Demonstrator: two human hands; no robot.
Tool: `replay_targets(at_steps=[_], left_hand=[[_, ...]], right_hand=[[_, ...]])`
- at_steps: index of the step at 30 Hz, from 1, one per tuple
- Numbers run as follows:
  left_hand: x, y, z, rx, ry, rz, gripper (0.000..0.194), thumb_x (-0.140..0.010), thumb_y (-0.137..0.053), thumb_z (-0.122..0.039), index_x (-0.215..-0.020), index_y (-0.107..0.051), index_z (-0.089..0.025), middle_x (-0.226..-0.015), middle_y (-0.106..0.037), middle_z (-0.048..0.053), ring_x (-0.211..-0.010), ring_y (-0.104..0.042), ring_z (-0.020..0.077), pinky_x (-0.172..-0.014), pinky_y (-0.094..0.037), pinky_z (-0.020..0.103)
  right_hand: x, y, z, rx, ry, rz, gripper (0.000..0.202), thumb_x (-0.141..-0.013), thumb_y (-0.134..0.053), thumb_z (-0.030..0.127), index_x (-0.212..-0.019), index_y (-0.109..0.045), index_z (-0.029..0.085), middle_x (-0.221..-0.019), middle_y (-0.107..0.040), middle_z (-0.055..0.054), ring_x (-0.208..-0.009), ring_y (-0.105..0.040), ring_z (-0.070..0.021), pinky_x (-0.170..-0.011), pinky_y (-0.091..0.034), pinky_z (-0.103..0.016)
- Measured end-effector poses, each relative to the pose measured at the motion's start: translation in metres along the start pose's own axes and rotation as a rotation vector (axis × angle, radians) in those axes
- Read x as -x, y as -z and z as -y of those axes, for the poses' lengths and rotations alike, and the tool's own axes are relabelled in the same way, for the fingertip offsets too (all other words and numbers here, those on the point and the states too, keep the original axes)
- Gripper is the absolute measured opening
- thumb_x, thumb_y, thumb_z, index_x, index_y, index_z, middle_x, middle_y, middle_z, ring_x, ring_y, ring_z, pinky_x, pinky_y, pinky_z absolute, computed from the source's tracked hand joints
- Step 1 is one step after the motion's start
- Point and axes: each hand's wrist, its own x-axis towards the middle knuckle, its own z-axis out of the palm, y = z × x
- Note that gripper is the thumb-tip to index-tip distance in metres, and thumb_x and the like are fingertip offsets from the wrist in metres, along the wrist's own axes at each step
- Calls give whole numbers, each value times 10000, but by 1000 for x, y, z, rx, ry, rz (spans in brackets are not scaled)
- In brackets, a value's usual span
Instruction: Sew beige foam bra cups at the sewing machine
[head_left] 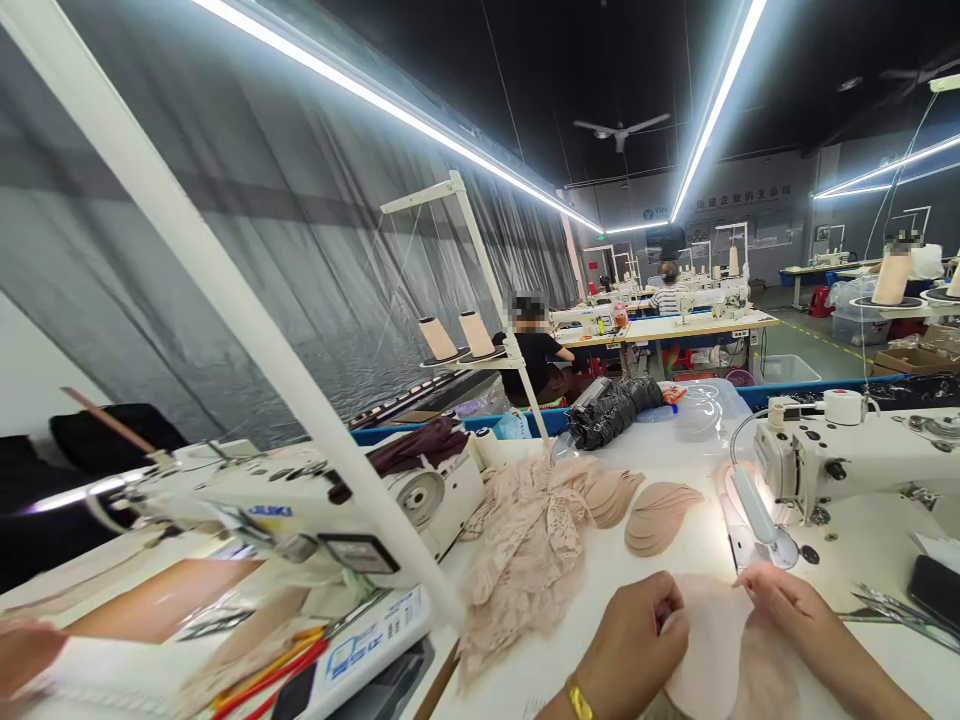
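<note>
Low in the head view, my left hand (637, 640) has its fingers curled at the left edge of a pale beige fabric piece (705, 650). My right hand (784, 600) pinches that piece's upper right edge, just below the lit needle area of a white sewing machine (855, 470). More beige fabric hangs under the right hand. Two stacks of beige cut pieces, one rounded (660, 517) and one beside it (613, 497), lie beyond my hands. A heap of beige lace (532, 560) lies to their left.
Scissors (911, 615) and a black object (937, 590) lie at the right. A second sewing machine (300, 510), a white post (247, 310) and a box (360, 655) occupy the left. A black plastic bundle (619, 410) sits behind. Another person's hand (30, 650) shows at far left; people sit farther off.
</note>
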Motion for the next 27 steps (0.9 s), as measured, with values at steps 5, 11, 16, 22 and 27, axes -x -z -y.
replay_targets(at_steps=[5,11,16,22,27], left_hand=[[-18,-14,12,-170,-427,-120,533,-748,-772,-205,-1267,-651,-199,-1356,-680,155,-1251,-611,352,-1084,-478,520],[-48,17,0,-173,-405,365,258,-853,-835,-413,-990,-718,-227,-769,-711,-61,-674,-671,150,-602,-499,226],[-50,40,-3,-410,-382,-35,147,-971,-579,-141,-1050,-699,-167,-993,-752,90,-913,-685,277,-807,-493,391],[-37,30,16,-693,-684,-246,342,-908,-824,-428,-1081,-635,-201,-1101,-721,77,-962,-651,299,-883,-502,459],[-57,-10,8,-614,-949,-25,121,-973,-700,-228,-970,-579,-212,-988,-711,-1,-898,-630,192,-792,-466,346]], right_hand=[[8,-5,12,79,96,71,474,-939,-652,684,-843,-729,226,-736,-654,7,-741,-606,-204,-706,-484,-302],[13,11,20,455,571,-139,163,-1082,-579,334,-1090,-737,293,-959,-805,7,-848,-760,-174,-768,-578,-248],[6,16,11,697,912,-325,346,-1049,-546,111,-1349,-626,262,-1115,-822,-48,-956,-792,-172,-814,-615,-240],[-12,16,-13,776,888,-174,277,-1105,-487,194,-1273,-682,294,-1121,-835,-3,-943,-796,-180,-826,-612,-259],[-16,42,-21,796,703,76,292,-1137,-469,291,-1080,-754,321,-992,-816,40,-854,-763,-151,-764,-594,-213]])
